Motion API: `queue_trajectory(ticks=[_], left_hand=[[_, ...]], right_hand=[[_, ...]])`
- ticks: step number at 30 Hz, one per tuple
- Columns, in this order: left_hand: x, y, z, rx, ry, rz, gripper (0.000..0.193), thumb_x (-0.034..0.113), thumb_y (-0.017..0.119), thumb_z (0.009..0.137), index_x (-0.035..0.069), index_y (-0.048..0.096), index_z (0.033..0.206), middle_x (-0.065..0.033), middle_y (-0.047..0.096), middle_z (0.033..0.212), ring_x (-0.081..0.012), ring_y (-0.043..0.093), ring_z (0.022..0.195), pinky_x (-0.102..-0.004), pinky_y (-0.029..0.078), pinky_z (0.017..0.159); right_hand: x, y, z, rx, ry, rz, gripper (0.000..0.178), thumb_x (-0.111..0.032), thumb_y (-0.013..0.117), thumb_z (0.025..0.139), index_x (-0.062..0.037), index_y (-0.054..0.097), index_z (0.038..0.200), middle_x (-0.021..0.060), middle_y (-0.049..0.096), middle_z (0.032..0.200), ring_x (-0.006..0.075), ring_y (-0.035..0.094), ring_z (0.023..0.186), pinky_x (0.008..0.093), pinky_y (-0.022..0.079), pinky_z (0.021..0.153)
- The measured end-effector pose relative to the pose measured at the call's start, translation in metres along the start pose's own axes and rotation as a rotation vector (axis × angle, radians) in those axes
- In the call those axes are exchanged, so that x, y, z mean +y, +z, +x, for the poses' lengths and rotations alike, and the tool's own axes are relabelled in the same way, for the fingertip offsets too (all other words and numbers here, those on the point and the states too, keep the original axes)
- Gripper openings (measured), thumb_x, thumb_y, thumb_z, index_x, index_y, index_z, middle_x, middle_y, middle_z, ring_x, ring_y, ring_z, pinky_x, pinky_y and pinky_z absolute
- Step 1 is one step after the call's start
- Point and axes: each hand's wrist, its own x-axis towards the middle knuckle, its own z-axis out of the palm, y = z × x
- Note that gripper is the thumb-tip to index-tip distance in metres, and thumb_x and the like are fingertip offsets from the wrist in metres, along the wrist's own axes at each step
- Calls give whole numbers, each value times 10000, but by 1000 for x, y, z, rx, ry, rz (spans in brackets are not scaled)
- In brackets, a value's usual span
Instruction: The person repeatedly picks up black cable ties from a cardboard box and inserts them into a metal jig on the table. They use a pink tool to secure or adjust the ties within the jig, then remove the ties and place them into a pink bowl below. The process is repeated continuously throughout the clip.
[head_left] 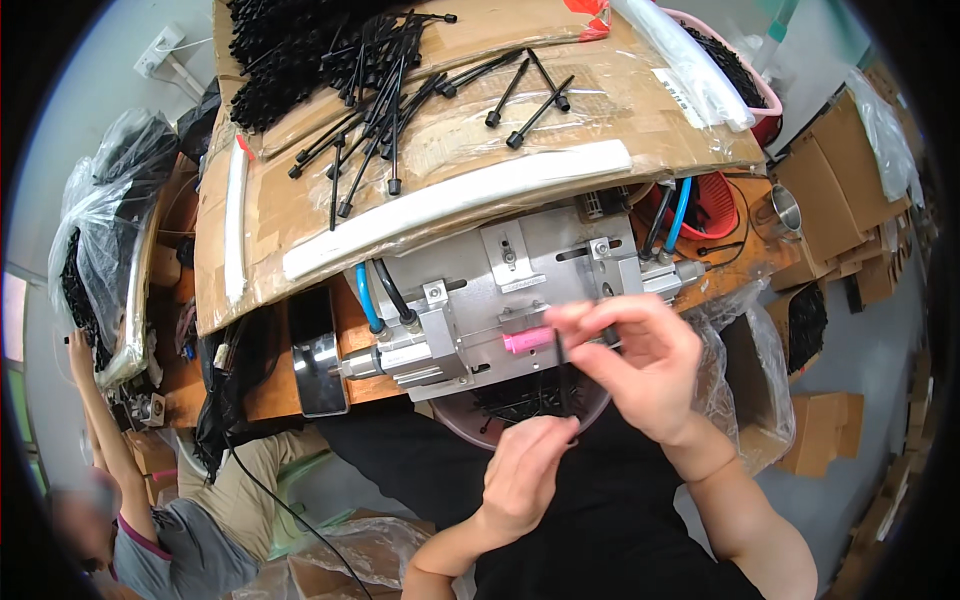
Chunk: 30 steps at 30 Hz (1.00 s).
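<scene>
My right hand [645, 365] is raised in front of a metal fixture [480, 285], its thumb and fingers closed in a pinch. Lower and to the left, my left hand [522, 478] is closed too, fingertips together. Between them runs a thin black rod [562, 385], slightly blurred, its upper end at the right fingertips and its lower end at the left ones. Just left of the right fingertips, a pink block [528, 340] sits on the fixture. Below the fixture, a pink basin [465, 425] with black parts is partly covered by my hands.
Loose black rods with knobbed ends [395, 130] lie on a cardboard sheet [660, 120] above the fixture. Pneumatic cylinders [405, 362] flank the fixture. A phone [318, 365] lies to the left, a red basket [715, 205] at right. Another person [190, 540] works at lower left.
</scene>
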Motion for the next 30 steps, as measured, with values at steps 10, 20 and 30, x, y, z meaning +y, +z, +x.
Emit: queue_trajectory(ticks=[10,20,30], left_hand=[[-22,12,19,-361,-102,568,741,-107,590,721,-103,383,1432,-154,543,1077,-279,547,953,-358,474,882],[-21,12,20,-413,-122,628,754,-93,595,719,-98,372,1439,-142,531,1102,-273,547,971,-355,486,884],[-7,-26,12,-196,-286,444,719,-102,697,786,-33,419,1446,-146,523,1170,-285,510,974,-354,449,863]], right_hand=[[-18,-33,-17,10,-140,-162,272,51,682,862,74,610,1123,217,689,1101,235,688,945,329,574,814],[9,-28,-27,-126,-300,-732,439,119,748,703,35,638,1120,150,656,902,291,640,782,358,523,670],[62,-5,-46,-283,-270,-829,638,19,734,767,87,493,1353,97,533,741,231,549,660,357,485,611]])
